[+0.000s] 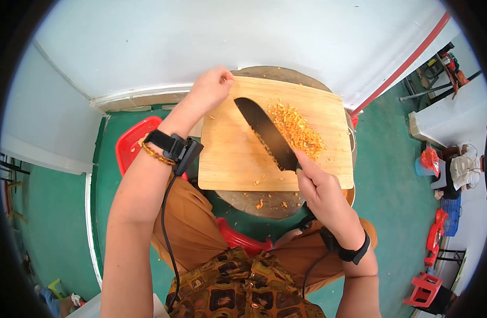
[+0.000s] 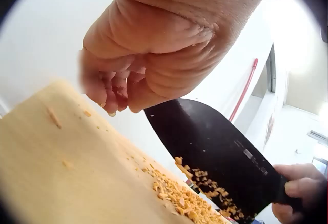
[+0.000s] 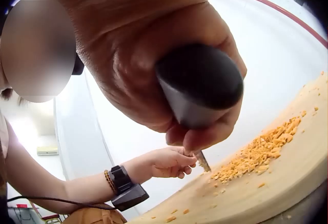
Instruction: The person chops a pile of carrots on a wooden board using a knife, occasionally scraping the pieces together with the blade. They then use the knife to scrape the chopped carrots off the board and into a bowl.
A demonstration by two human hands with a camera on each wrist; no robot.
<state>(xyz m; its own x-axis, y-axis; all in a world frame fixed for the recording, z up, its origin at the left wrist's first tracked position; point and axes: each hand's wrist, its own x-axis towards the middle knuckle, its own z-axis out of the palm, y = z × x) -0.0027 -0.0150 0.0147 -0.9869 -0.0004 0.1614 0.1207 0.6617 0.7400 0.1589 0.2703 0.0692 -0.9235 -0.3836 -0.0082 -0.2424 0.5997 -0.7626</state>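
Our right hand grips the handle of the black broad-bladed knife, whose blade lies slanted across the pale wooden cutting board. Our left hand hovers by the knife tip, fingers curled in, and we see nothing in it. A heap of finely chopped orange bits lies just beside the blade. A red plastic basin sits left of the board.

I had my left hand stretched forward, wrist bent down, fingers curled into the palm. My right hand was wrapped round the knife handle.
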